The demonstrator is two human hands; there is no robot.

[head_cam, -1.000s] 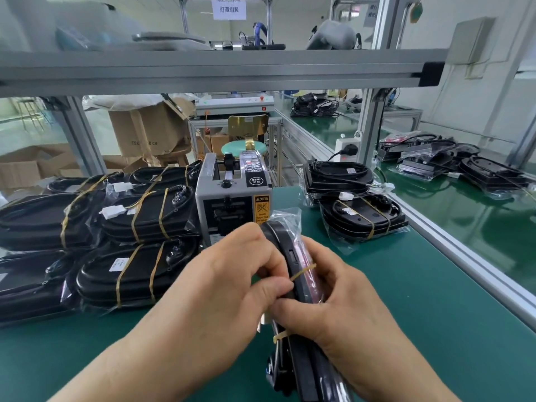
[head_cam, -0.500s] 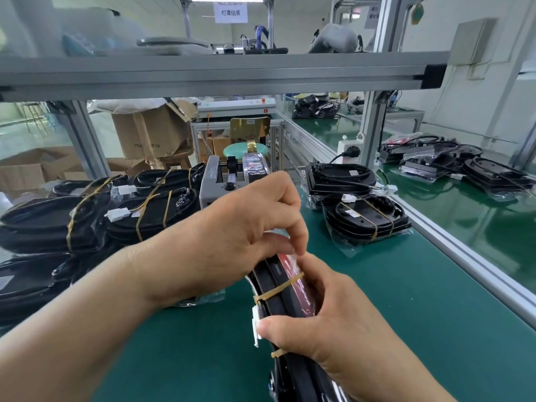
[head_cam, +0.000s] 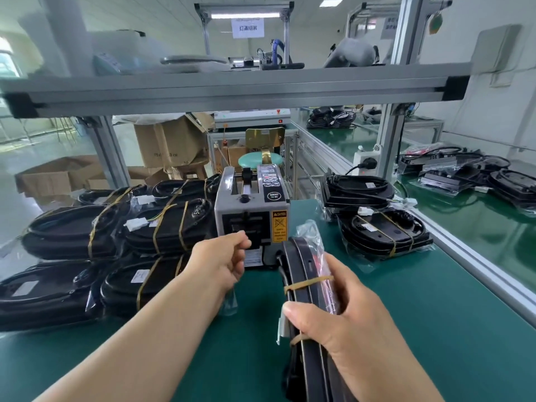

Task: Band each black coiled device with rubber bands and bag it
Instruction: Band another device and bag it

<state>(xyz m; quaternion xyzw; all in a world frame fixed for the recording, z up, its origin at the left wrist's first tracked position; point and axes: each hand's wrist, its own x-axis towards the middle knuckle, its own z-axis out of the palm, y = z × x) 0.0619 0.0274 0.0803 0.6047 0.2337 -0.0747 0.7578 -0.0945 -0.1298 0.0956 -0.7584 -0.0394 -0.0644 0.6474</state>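
The device (head_cam: pixel 301 274) stands on edge on the green bench (head_cam: pixel 435 329), at about five o'clock from the middle of your view. It is already inside its clear bag (head_cam: pixel 311 230), whose loose mouth pokes up at the far end. Your right hand (head_cam: pixel 356 317) grips it from the right, thumb on the near edge and fingers curled round the far side, between one rubber band (head_cam: pixel 307 283) and another nearer you. At ten o'clock from the device, your left hand (head_cam: pixel 223 262) is at the front slot of the tape dispenser (head_cam: pixel 246 210), fingers curled and thumb against forefinger. Whether a strip is pinched there cannot be told. The step looks to be taping the bag shut, so draw the strip straight toward you, carry it taut, and keep the device upright until you press the mouth flat. Finished devices (head_cam: pixel 162 227) lie stacked at nine o'clock.
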